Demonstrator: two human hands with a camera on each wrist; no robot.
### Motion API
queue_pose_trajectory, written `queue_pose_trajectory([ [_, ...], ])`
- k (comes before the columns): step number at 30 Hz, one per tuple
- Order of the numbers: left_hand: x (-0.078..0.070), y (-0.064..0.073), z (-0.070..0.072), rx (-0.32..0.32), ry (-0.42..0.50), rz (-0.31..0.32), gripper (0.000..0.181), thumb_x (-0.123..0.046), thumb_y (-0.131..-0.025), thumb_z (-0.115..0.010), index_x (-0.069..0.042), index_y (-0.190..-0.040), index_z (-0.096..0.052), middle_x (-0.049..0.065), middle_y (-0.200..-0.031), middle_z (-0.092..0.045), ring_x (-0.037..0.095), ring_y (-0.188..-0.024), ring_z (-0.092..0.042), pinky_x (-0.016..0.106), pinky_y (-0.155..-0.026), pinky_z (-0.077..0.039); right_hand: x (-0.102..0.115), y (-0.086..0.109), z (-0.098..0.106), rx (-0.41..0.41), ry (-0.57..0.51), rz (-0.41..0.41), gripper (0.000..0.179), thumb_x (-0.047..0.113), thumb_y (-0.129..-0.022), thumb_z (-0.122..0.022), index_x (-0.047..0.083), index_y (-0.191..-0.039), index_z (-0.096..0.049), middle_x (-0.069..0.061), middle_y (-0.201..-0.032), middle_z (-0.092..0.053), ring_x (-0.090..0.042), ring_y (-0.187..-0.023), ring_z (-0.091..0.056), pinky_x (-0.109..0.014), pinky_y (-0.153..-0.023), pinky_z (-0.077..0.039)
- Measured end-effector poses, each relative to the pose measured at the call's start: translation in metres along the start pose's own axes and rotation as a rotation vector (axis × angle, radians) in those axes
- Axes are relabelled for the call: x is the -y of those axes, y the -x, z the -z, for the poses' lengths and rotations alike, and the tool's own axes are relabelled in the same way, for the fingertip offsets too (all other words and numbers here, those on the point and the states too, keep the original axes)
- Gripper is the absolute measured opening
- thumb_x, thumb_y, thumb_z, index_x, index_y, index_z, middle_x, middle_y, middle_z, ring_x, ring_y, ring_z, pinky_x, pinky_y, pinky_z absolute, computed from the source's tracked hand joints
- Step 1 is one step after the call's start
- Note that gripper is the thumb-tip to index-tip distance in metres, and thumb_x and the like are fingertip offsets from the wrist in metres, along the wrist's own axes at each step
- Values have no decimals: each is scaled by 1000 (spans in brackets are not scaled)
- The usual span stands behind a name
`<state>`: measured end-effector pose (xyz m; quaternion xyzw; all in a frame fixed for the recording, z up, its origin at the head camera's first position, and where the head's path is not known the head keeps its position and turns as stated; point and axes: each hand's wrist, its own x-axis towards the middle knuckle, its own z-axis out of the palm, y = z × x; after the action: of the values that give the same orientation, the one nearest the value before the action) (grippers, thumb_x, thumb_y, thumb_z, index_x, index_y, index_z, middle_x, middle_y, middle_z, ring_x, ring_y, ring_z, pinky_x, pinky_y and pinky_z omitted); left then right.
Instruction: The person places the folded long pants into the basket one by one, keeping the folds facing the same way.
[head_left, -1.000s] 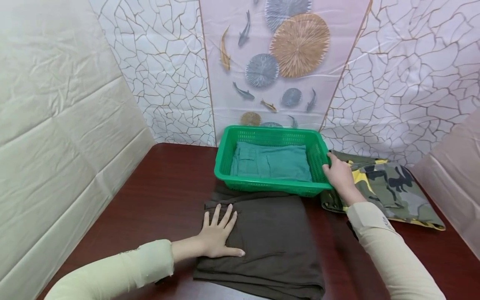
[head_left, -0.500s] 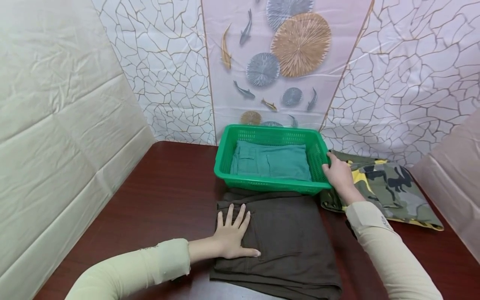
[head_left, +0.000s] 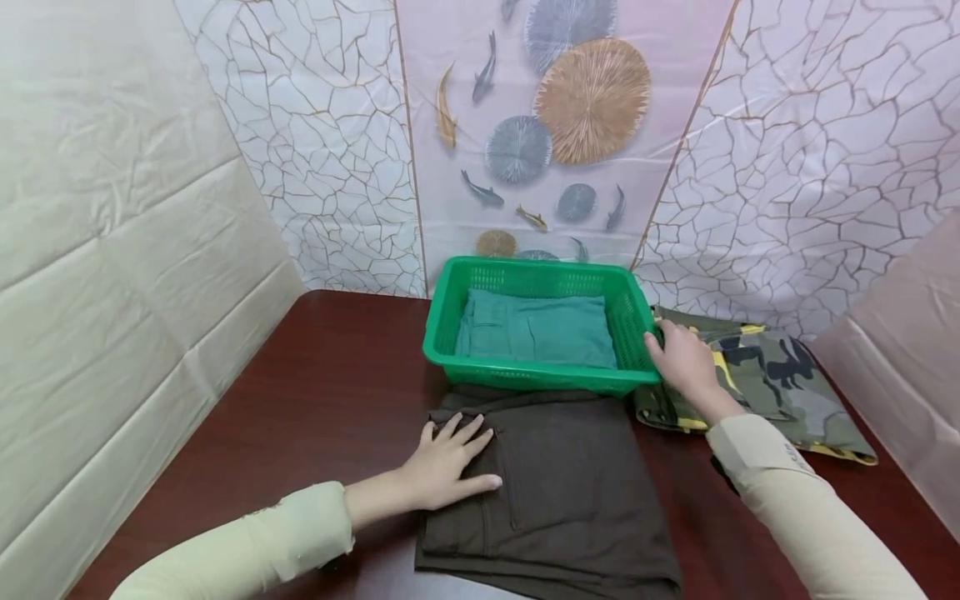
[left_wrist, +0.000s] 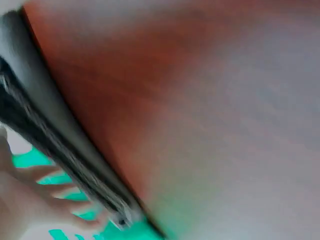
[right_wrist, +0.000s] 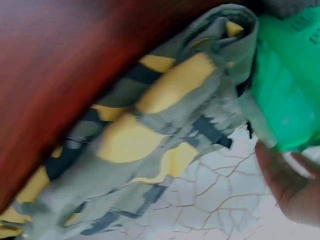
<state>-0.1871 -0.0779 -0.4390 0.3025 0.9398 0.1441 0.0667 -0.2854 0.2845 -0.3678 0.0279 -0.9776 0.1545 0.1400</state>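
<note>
Folded dark brown trousers [head_left: 570, 492] lie on the table in front of the basket. My left hand [head_left: 442, 471] rests on their left part with its fingers spread. A green plastic basket [head_left: 532, 381] stands behind, with a folded teal garment [head_left: 536, 327] lying in it. My right hand [head_left: 684, 365] is at the basket's right rim, thumb tip over the rim. In the right wrist view, the fingers [right_wrist: 272, 165] are apart from the thumb, right beside the green rim. The left wrist view is blurred and shows part of the left hand [left_wrist: 35, 205].
A folded camouflage garment with yellow patches [head_left: 787, 383] lies on the right, partly behind the right hand and forearm. The dark red table [head_left: 337, 383] meets patterned wall coverings [head_left: 337, 150] at the back and pale panels at both sides.
The trousers slid right under my left hand, which then shifted a little towards their left edge. My right hand's fingers have moved slightly away from the basket rim.
</note>
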Motion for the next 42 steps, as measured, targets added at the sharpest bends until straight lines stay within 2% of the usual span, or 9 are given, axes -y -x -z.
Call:
queue_pose_trajectory([
  [3,9,4,13,-93,-12,-85,62,-58,-93,-42,-18,-141,-47,8,-151,-36,34,-139,-31,60,-103,-32,-6,6,8,127,-30,18,58,33,-103,-32,-12,-139,-34,-39,-132,-41,-54,-112,-46,-64,-88,-40],
  [6,12,13,26,-171,36,-121,51,-50,-94,-49,-18,-134,-55,9,-145,-44,33,-135,-39,57,-102,-37,-10,21,12,159,-72,42,62,37,-103,-31,-11,-143,-27,-39,-130,-43,-51,-106,-52,-59,-79,-46],
  [10,18,29,39,-220,170,-72,44,-40,-93,-57,-15,-129,-59,9,-135,-55,28,-126,-51,52,-99,-43,-10,48,11,162,-136,57,63,36,-103,-34,-7,-147,-19,-37,-123,-49,-46,-96,-57,-51,-66,-48],
  [14,32,39,49,-241,375,3,41,-35,-93,-59,-10,-126,-61,7,-124,-63,23,-114,-60,44,-91,-50,-10,68,14,152,-156,53,66,38,-103,-34,-2,-150,-11,-37,-127,-46,-48,-101,-55,-53,-68,-47],
  [20,60,45,55,-248,623,69,38,-26,-95,-58,-4,-125,-60,16,-106,-69,26,-87,-65,26,-69,-53,-12,88,21,141,-195,53,60,36,-103,-34,-6,-145,-25,-32,-116,-55,-42,-92,-60,-47,-65,-51],
  [26,77,46,54,-191,886,119,42,-21,-98,-52,7,-129,-52,28,-109,-65,28,-94,-67,38,-81,-56,-18,100,24,230,-331,4,48,28,-103,-39,-8,-135,-40,-30,-111,-60,-30,-85,-66,-33,-63,-54],
  [32,83,49,52,7,1266,255,56,-29,-100,-47,4,-143,-34,12,-115,-67,15,-97,-68,36,-88,-55,-35,99,24,708,-756,-196,59,29,-104,-35,-15,-141,-22,-17,-116,-61,-18,-97,-66,-38,-82,-56],
  [35,87,50,49,70,1348,316,59,-32,-100,-44,1,-146,-30,8,-120,-65,15,-102,-66,37,-91,-53,-44,99,23,865,-861,-275,63,32,-103,-35,-14,-143,-19,-6,-117,-61,-21,-106,-63,-45,-89,-53],
  [42,103,51,48,148,1457,392,59,-33,-103,-36,1,-149,-21,16,-137,-52,16,-108,-63,39,-96,-50,-56,104,16,1009,-1089,-273,53,33,-104,-31,-3,-143,-33,0,-120,-62,-17,-108,-62,-45,-94,-51],
])
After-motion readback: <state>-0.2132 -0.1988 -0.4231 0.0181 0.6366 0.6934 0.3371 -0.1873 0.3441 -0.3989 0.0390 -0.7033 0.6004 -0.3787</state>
